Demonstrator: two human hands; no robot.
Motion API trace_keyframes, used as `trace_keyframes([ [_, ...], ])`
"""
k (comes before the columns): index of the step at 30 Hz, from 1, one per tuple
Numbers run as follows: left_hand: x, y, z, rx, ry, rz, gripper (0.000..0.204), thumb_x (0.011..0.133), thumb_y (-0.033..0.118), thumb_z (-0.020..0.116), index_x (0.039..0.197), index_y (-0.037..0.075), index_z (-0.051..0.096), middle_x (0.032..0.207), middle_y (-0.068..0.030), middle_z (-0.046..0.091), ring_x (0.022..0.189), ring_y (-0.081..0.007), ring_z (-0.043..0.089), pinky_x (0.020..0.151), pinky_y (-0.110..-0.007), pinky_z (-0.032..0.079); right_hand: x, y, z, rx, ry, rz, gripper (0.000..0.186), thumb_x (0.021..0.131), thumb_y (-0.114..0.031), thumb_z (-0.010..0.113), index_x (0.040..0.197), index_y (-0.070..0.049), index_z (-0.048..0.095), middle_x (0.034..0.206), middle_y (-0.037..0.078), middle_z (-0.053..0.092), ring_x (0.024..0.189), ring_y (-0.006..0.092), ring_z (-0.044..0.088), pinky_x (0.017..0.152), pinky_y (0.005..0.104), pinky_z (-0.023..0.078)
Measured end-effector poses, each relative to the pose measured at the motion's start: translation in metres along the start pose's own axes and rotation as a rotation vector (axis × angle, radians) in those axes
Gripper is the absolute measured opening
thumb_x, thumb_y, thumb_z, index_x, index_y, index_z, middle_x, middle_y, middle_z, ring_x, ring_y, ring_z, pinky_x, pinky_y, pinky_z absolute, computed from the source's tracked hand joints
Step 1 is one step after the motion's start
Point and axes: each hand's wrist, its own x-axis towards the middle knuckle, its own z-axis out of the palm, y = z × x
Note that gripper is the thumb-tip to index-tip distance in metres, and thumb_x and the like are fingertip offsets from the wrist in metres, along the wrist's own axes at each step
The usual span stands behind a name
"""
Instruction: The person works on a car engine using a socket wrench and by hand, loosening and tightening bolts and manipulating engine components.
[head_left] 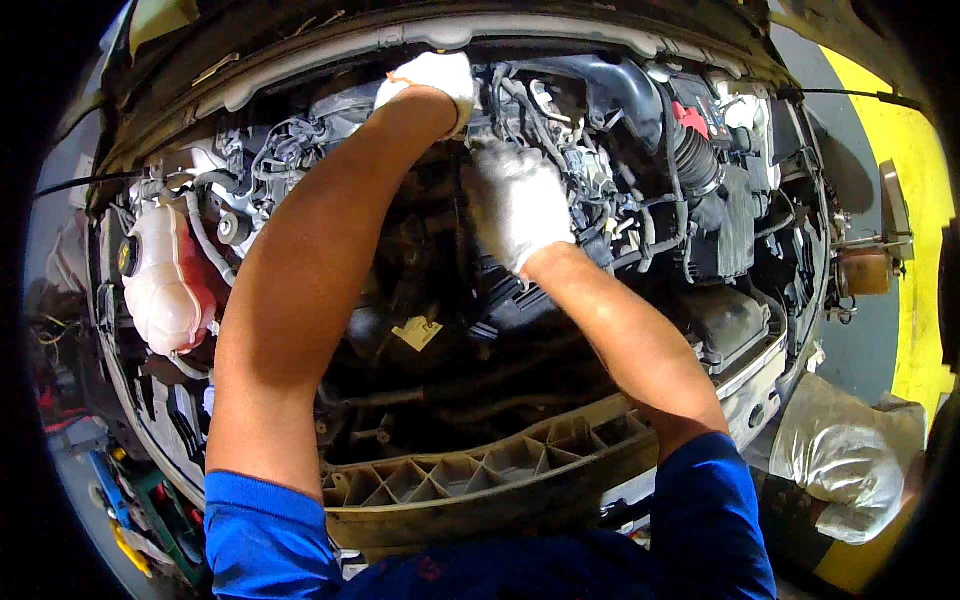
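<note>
Both my hands wear white gloves and reach deep into an open engine bay. My left hand (430, 85) is at the back of the bay, just under the raised hood's edge; its fingers are out of sight beyond the back of the glove. Lower and to the right, my right hand (520, 205) is curled closed beside the engine's hoses and wiring (590, 165). Blur and shadow at its finger side hide what it grips, if anything. A dark gap lies between the two forearms, with a pale yellow tag (417, 332) down in it.
A whitish coolant tank (165, 275) stands at left. At right are a ribbed black intake hose (697, 160) and a red cover (690, 120). A ribbed bumper beam (480, 475) crosses the front. Tools (130, 510) lie lower left; a pale crumpled cover (850, 450) is lower right.
</note>
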Motion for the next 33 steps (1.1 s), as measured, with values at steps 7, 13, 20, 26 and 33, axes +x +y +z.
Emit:
trace_keyframes([
  [7, 0.014, 0.001, 0.012, -0.077, 0.095, 0.007, 0.04, 0.094, 0.036, 0.052, 0.118, 0.006, 0.063, 0.12, -0.0219, 0.065, 0.112, -0.0389, 0.062, 0.095, -0.044, 0.05, 0.051, 0.092, 0.005, 0.182, -0.19, -0.133, 0.033, 0.093, -0.025, 0.048, 0.113, -0.006, 0.066, 0.129, 0.015, 0.059, 0.119, 0.0348, 0.054, 0.102, 0.0424, 0.043],
  [13, 0.007, -0.013, 0.006, -0.086, 0.128, 0.146, 0.047, 0.094, 0.033, 0.053, 0.138, 0.018, 0.051, 0.122, -0.0173, 0.065, 0.109, -0.0388, 0.063, 0.095, -0.045, 0.05, 0.022, 0.089, -0.014, 0.107, -0.229, -0.208, 0.037, 0.089, -0.027, 0.053, 0.118, -0.005, 0.065, 0.124, 0.019, 0.062, 0.119, 0.0357, 0.055, 0.104, 0.0432, 0.042],
  [20, -0.003, -0.016, 0.002, 0.092, 0.061, 0.051, 0.041, 0.094, 0.037, 0.051, 0.109, 0.004, 0.071, 0.114, -0.024, 0.066, 0.108, -0.0383, 0.065, 0.091, -0.043, 0.052, 0.035, 0.043, -0.003, 0.356, 0.017, -0.053, 0.031, 0.091, -0.027, 0.051, 0.108, -0.004, 0.064, 0.112, 0.023, 0.064, 0.106, 0.0397, 0.06, 0.093, 0.0449, 0.049],
  [26, -0.001, 0.004, -0.007, 0.094, -0.003, 0.117, 0.045, 0.094, 0.038, 0.049, 0.114, 0.003, 0.068, 0.117, -0.0246, 0.065, 0.11, -0.0388, 0.064, 0.093, -0.044, 0.051, 0.126, 0.028, 0.101, 0.308, 0.228, -0.048, 0.037, 0.091, -0.032, 0.053, 0.12, -0.013, 0.064, 0.122, 0.013, 0.065, 0.113, 0.0306, 0.062, 0.093, 0.0386, 0.049],
  [33, -0.02, -0.024, -0.005, -0.023, 0.195, 0.229, 0.044, 0.094, 0.013, 0.045, 0.137, 0.012, 0.052, 0.12, -0.02, 0.065, 0.11, -0.0424, 0.06, 0.093, -0.047, 0.049, 0.123, 0.009, 0.077, 0.246, -0.091, 0.322, 0.038, 0.084, -0.031, 0.059, 0.115, -0.011, 0.07, 0.124, 0.012, 0.066, 0.113, 0.0284, 0.065, 0.092, 0.0387, 0.053],
])
